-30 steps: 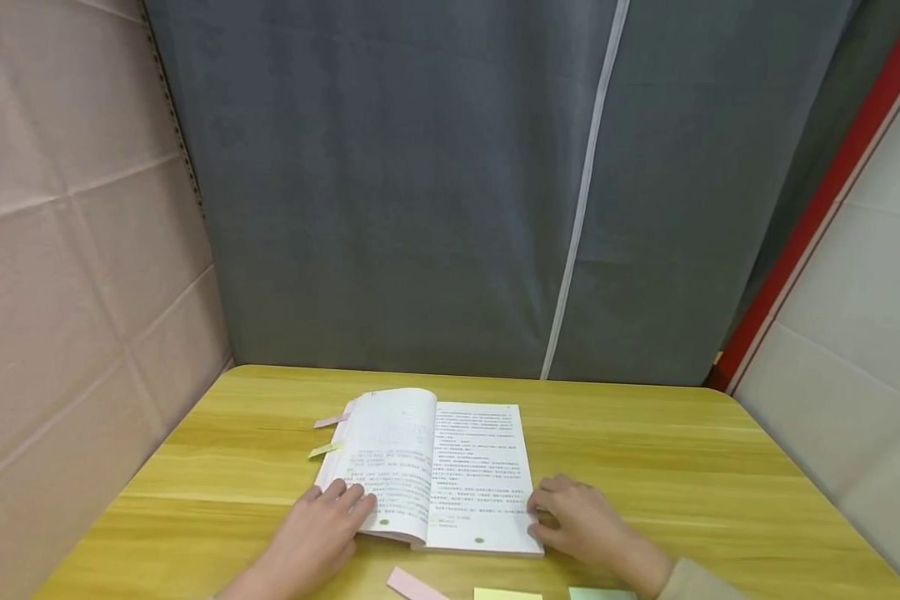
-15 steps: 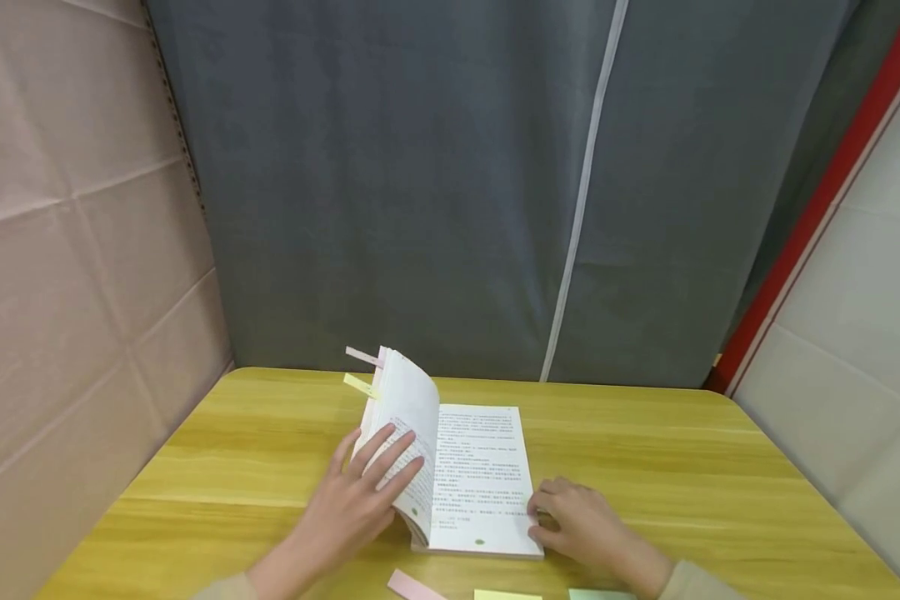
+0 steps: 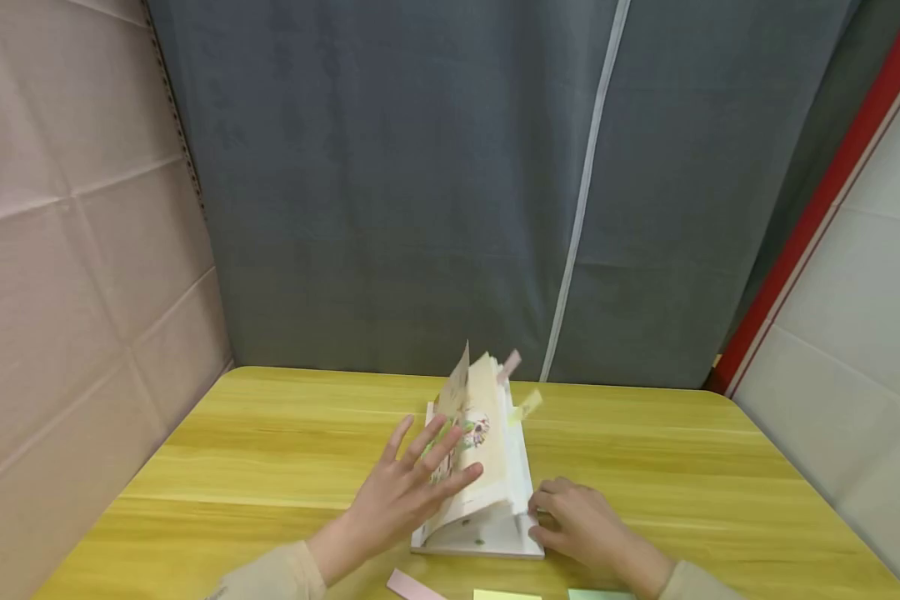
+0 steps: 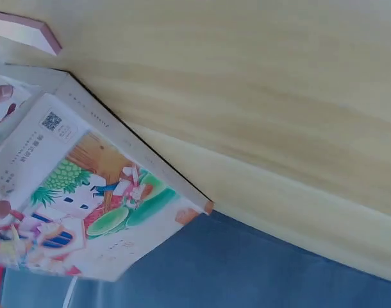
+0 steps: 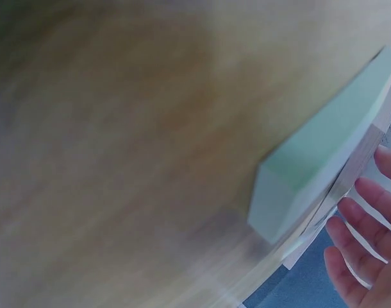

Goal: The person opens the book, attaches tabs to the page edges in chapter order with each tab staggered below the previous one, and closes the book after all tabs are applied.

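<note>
An open book [image 3: 487, 433] lies on the table, with a block of its pages raised and turning to the right. Sticky tabs, one pink [image 3: 509, 365] and one yellow [image 3: 527, 406], stick out from those pages. My left hand [image 3: 412, 492] is beside the lifted cover, fingers spread; whether they touch it is unclear. The left wrist view shows the illustrated cover [image 4: 112, 212] tilted up, with fingertips at the frame's left edge. At the book's lower right edge, my right hand [image 3: 581, 521] rests with bent fingers; in the right wrist view they look relaxed.
Along the table's near side lie a pink sticky-note strip [image 3: 414, 585], a yellow pad [image 3: 506, 595] and a green pad [image 3: 600, 594]. A grey curtain [image 3: 390, 192] hangs behind the wooden table [image 3: 270, 442]. Pale fabric walls [image 3: 67, 275] stand at both sides.
My left hand has lifted the left-side pages and moved right; the pages and tabs have swung over toward the right half. The right hand stays at the book's edge.
</note>
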Demonstrator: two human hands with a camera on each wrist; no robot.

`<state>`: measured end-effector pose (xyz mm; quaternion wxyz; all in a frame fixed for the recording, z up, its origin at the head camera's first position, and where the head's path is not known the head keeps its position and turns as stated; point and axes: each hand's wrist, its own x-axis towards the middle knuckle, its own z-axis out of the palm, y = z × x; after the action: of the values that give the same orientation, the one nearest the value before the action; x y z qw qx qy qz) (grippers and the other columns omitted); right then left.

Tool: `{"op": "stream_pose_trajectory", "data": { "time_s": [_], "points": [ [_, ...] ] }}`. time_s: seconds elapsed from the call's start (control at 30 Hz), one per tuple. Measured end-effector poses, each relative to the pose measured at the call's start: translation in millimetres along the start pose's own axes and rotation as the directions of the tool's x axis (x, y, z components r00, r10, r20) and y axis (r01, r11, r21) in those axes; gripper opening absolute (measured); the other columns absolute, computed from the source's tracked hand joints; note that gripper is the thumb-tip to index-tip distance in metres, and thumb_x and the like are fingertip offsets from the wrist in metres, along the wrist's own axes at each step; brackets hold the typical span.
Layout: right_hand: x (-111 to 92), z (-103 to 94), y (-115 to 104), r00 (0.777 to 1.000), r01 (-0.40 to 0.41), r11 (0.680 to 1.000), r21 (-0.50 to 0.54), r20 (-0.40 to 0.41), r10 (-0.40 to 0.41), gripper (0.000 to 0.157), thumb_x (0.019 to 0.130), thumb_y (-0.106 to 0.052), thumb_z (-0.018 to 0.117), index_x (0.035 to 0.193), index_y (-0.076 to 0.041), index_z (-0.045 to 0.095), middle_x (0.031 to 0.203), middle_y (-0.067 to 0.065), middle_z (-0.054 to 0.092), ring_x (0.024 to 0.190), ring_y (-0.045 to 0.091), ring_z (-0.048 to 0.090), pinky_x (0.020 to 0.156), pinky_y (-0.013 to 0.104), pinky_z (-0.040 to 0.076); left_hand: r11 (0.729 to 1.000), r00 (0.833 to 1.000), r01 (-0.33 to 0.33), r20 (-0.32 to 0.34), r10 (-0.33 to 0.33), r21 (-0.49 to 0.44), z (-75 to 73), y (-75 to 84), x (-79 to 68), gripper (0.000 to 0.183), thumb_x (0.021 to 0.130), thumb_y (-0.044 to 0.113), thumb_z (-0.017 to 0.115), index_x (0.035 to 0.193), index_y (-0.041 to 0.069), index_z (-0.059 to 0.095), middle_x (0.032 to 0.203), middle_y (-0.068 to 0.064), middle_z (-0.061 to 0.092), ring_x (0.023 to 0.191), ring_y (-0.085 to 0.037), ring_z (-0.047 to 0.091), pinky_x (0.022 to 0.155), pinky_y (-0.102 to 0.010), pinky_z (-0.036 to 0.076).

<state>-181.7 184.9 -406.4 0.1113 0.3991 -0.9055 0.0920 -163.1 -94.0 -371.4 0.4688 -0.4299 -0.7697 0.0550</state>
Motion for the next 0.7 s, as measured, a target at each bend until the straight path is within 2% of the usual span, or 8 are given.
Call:
{"op": "stream_pose_trajectory", "data": {
  "time_s": [0.07, 0.13, 0.2, 0.3, 0.43, 0.53, 0.63, 0.7],
  "points": [
    [0, 1.1, 2, 1.0, 0.015, 1.0, -0.026, -0.018, -0.016, 0.022, 0.07, -0.028, 0.069, 0.088, -0.015, 0.064, 0.08, -0.009, 0.053, 0.07, 0.007, 0.049, 0.054, 0.026, 0.044, 0.999, 0.997, 0.028, 0.069, -0.027, -0.025, 4.7, 3.0, 3.3, 0.103, 0.059, 0.032, 0.074, 0.141, 0.017, 0.013, 0.141, -0.016, 0.015, 0.124, -0.037, 0.024, 0.094, -0.056, 0.021],
    [0, 2.3, 3, 0.999, 0.02, 0.998, -0.054, -0.034, -0.022, 0.026, 0.069, -0.029, 0.069, 0.09, -0.015, 0.064, 0.081, -0.008, 0.054, 0.07, 0.009, 0.051, 0.055, 0.028, 0.045, 0.993, 0.977, 0.101, 0.192, -0.088, -0.059, 8.5, 5.9, 5.0, 0.1, 0.063, 0.037, 0.073, 0.141, 0.014, 0.016, 0.142, -0.015, 0.015, 0.127, -0.034, 0.018, 0.097, -0.053, 0.017],
    [-1, 3.3, 5, 0.999, 0.011, 0.998, -0.058, -0.038, -0.013, 0.027, 0.069, -0.031, 0.068, 0.092, -0.016, 0.064, 0.082, -0.009, 0.054, 0.071, 0.009, 0.052, 0.056, 0.028, 0.045, 0.976, 0.931, 0.202, 0.325, -0.166, -0.08, 12.1, 8.5, 4.2, 0.093, 0.066, 0.041, 0.07, 0.139, 0.01, 0.022, 0.142, -0.013, 0.018, 0.128, -0.031, 0.017, 0.099, -0.051, 0.013],
    [-2, 2.9, 8, 0.999, -0.011, 0.999, -0.036, -0.053, 0.009, 0.019, 0.072, -0.028, 0.067, 0.088, -0.018, 0.065, 0.081, -0.009, 0.055, 0.071, 0.01, 0.053, 0.056, 0.028, 0.044, 0.942, 0.83, 0.327, 0.5, -0.248, -0.075, 17.1, 10.9, -0.8, 0.085, 0.071, 0.049, 0.063, 0.136, 0.006, 0.03, 0.14, -0.012, 0.024, 0.127, -0.029, 0.021, 0.099, -0.049, 0.013],
    [-1, -2.9, 13, 0.991, -0.101, 0.995, -0.008, -0.089, 0.1, 0.011, 0.073, -0.019, 0.065, 0.083, -0.016, 0.065, 0.081, -0.007, 0.058, 0.073, 0.013, 0.056, 0.056, 0.03, 0.045, 0.898, 0.711, 0.433, 0.64, -0.291, -0.073, 25.1, 11.7, -7.9, 0.074, 0.076, 0.048, 0.058, 0.132, 0.005, 0.038, 0.136, -0.012, 0.032, 0.122, -0.029, 0.03, 0.097, -0.051, 0.019],
    [5, -7.4, 14, 0.971, -0.188, 0.982, 0.005, -0.151, 0.187, 0.012, 0.073, -0.018, 0.067, 0.085, -0.014, 0.066, 0.083, -0.004, 0.062, 0.075, 0.015, 0.058, 0.057, 0.031, 0.047, 0.868, 0.657, 0.49, 0.689, -0.305, -0.084, 32.0, 10.6, -9.6, 0.069, 0.078, 0.045, 0.056, 0.132, 0.005, 0.039, 0.135, -0.013, 0.034, 0.122, -0.029, 0.032, 0.096, -0.052, 0.022],
    [13, -8.8, 15, 0.951, -0.226, 0.974, 0.014, -0.215, 0.224, 0.018, 0.074, -0.022, 0.068, 0.089, -0.014, 0.065, 0.088, -0.002, 0.062, 0.077, 0.015, 0.058, 0.06, 0.03, 0.047, 0.845, 0.627, 0.527, 0.712, -0.316, -0.089, 37.8, 9.2, -8.7, 0.067, 0.079, 0.042, 0.054, 0.132, 0.004, 0.038, 0.135, -0.013, 0.034, 0.122, -0.03, 0.032, 0.095, -0.052, 0.022],
    [20, -8.3, 14, 0.954, -0.194, 0.981, 0.011, -0.232, 0.191, 0.022, 0.074, -0.023, 0.067, 0.093, -0.012, 0.064, 0.092, 0.0, 0.062, 0.081, 0.016, 0.058, 0.062, 0.031, 0.047, 0.833, 0.608, 0.545, 0.727, -0.318, -0.091, 40.7, 8.7, -7.1, 0.066, 0.079, 0.041, 0.053, 0.131, 0.003, 0.038, 0.135, -0.014, 0.034, 0.122, -0.03, 0.032, 0.095, -0.052, 0.023]
  ]
}}
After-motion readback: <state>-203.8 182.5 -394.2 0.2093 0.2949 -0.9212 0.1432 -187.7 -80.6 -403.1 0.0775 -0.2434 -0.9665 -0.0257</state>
